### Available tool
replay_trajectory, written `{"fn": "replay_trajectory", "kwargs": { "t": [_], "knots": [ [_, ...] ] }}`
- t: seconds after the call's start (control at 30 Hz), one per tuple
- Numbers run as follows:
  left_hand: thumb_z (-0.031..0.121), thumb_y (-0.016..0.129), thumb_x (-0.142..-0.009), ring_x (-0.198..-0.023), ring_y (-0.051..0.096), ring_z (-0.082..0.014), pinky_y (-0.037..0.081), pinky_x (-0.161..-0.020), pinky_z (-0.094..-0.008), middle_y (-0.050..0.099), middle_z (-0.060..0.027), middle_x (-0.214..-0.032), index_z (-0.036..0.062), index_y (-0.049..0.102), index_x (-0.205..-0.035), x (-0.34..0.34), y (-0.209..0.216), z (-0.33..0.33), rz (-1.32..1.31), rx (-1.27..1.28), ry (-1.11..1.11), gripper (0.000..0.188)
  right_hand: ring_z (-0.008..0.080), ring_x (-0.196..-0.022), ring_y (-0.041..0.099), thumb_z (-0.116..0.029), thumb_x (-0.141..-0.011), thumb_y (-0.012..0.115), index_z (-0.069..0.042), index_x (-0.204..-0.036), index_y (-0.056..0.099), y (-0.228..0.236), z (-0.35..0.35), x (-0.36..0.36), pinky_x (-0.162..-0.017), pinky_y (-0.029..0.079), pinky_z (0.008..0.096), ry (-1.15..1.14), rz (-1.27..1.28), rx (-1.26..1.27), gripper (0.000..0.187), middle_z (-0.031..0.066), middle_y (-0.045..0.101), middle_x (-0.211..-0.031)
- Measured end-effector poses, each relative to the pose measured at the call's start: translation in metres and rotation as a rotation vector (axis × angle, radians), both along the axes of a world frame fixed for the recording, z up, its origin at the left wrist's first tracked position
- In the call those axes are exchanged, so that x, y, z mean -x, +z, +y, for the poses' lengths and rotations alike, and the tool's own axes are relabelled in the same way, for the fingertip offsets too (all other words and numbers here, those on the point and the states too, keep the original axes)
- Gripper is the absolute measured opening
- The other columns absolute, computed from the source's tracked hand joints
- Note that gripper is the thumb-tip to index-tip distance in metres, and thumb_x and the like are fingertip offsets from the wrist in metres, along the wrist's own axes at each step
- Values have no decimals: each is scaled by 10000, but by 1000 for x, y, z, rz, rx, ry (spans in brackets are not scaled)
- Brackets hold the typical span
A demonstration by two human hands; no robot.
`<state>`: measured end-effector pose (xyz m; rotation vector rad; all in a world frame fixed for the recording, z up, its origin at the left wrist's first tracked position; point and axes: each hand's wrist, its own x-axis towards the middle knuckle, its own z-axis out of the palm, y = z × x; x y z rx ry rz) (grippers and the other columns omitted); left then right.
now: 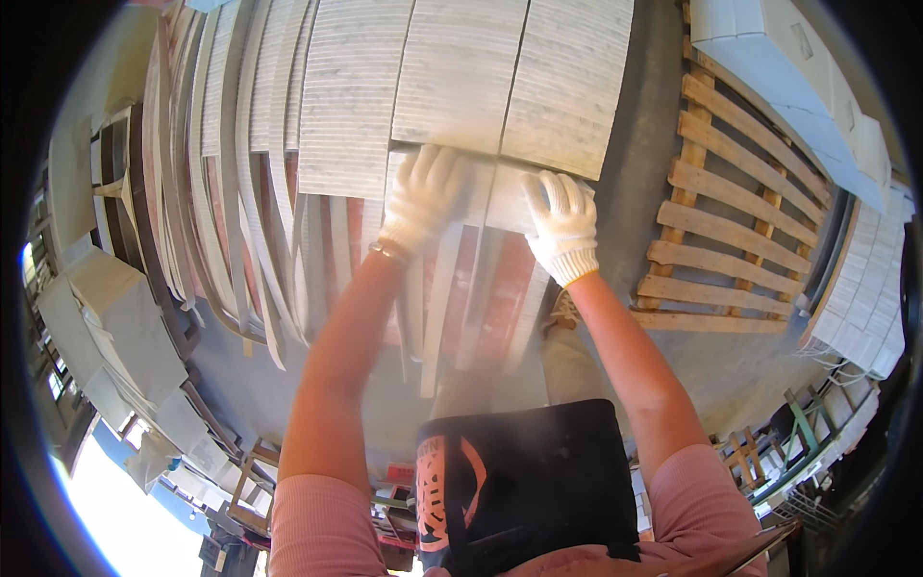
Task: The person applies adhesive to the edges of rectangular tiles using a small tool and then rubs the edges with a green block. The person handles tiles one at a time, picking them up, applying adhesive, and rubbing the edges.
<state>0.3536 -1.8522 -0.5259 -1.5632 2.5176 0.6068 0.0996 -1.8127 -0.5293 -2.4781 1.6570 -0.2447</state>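
White knitted gloves cover both hands. At the near edge of the rows of pale grey, finely lined strips (pixel 457 77), my left hand (pixel 423 197) has its fingers curled over the left part of a pale bundle (pixel 498 190). My right hand (pixel 561 213) grips the same bundle at its right end, with thumb and fingers bent round it. A dark gap separates this bundle from the rows beyond. Blur hides its exact shape, and the gloves cover its ends. Below the hands, long pale slats (pixel 440 313) stick out toward me over a reddish surface (pixel 495 279).
Long, loose grey strips (pixel 231 125) hang curving at the left. On the right lies a wooden pallet (pixel 740 183) on the grey floor, with white boxes (pixel 769 43) beyond it. Pale stacked blocks (pixel 862 279) stand farther right. Large cartons (pixel 106 327) are at the far left.
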Motion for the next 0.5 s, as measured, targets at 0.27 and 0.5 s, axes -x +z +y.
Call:
{"fn": "replay_trajectory", "kwargs": {
  "t": [0.27,0.5],
  "knots": [
    [121,736,-767,-1231,534,-349,371,-1104,-550,561,-189,-1265,2,485,-1446,1,-5,-15,44,177,-113,734,312,-1090,573,-140,-665,774,-102,-1376,560,12,-16,-11,-1015,431,512,-32,69,-107,744,97,578,-1145],
    [119,744,-749,-1193,556,-331,392,-1049,-501,557,-166,-1250,5,442,-1455,6,11,-20,-130,72,-180,776,306,-1025,590,-150,-704,765,-93,-1351,538,22,-30,-18,-871,460,503,32,184,-330,688,112,598,-1073]
  ]
}}
